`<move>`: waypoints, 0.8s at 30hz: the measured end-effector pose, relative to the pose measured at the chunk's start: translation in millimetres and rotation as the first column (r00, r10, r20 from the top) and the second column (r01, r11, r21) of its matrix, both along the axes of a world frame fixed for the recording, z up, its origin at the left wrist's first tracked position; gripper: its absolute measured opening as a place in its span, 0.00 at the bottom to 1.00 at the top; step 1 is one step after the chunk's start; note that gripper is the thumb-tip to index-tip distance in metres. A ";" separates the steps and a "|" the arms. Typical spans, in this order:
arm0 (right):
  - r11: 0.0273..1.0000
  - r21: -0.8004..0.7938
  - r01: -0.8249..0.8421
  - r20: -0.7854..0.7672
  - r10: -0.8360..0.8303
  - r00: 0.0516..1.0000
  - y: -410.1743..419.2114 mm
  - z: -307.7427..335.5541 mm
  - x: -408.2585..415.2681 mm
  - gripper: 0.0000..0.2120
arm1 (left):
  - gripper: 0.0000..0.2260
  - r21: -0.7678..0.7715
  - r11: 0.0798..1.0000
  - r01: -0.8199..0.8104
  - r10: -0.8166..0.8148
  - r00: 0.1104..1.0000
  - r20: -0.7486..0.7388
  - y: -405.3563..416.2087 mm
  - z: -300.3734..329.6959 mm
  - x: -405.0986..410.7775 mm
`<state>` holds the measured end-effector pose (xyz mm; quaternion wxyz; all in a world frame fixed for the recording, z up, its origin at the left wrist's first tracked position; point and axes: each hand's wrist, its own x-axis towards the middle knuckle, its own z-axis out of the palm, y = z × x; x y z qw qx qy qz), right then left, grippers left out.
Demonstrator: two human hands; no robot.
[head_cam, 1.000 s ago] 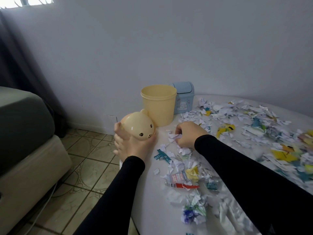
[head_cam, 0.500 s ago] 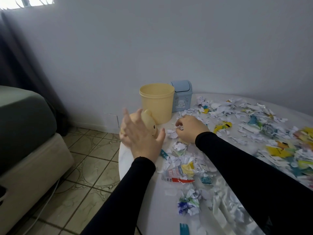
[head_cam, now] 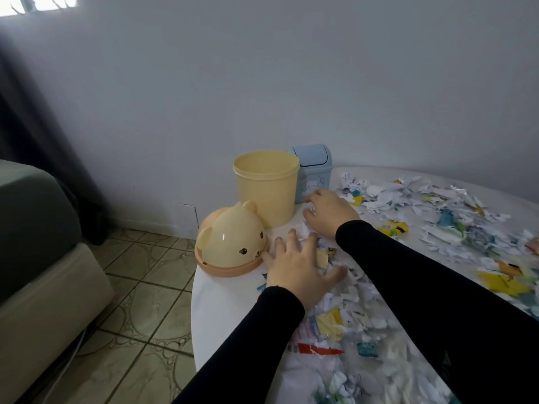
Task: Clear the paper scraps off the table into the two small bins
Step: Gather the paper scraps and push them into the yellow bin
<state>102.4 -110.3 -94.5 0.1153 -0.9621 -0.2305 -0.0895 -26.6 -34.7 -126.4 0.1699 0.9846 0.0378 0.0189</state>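
Torn paper scraps (head_cam: pixel 431 217), white and coloured, cover most of the white round table (head_cam: pixel 221 310). A lidless yellow bin (head_cam: pixel 267 188) stands at the table's far left, with a small blue swing-lid bin (head_cam: pixel 313 173) right behind it. The yellow bear-shaped lid (head_cam: pixel 230 240) lies on the table's left edge, apart from its bin. My left hand (head_cam: pixel 297 266) rests with spread fingers on scraps just right of the lid. My right hand (head_cam: pixel 329 214) is curled over white scraps in front of the blue bin.
The table's left edge drops to a tiled floor (head_cam: pixel 140 287). A grey-and-beige sofa (head_cam: pixel 38 258) stands at the left and a dark curtain (head_cam: pixel 43 126) hangs behind it. The wall runs close behind the bins.
My left hand has let go of the bear lid, which now lies on the table, and moved right onto the scraps. My right hand has shifted toward the bins.
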 end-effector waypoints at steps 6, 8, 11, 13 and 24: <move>0.995 -0.095 -0.035 -0.138 0.022 0.990 12.4 -12.0 15.5 0.17 | 0.28 0.046 0.998 -0.037 0.033 0.996 0.082 6.3 -4.3 19.8; 0.996 -0.089 -0.029 -0.167 0.014 0.986 12.3 -17.0 17.5 0.12 | 0.26 0.033 0.999 -0.039 0.036 0.996 0.082 8.5 -4.1 23.7; 0.997 -0.063 -0.033 -0.167 0.022 0.986 6.2 -17.1 16.6 0.11 | 0.22 0.001 0.999 -0.033 0.033 0.997 0.073 11.4 1.2 27.2; 0.996 -0.072 -0.052 -0.142 0.041 0.989 -0.2 -14.6 14.3 0.13 | 0.20 -0.013 1.000 -0.019 0.019 0.999 0.044 15.4 6.8 27.4; 0.997 0.002 -0.071 0.005 0.071 0.997 -33.3 -14.4 -23.4 0.15 | 0.42 0.087 0.987 0.137 -0.119 0.975 -0.186 10.9 30.5 -10.0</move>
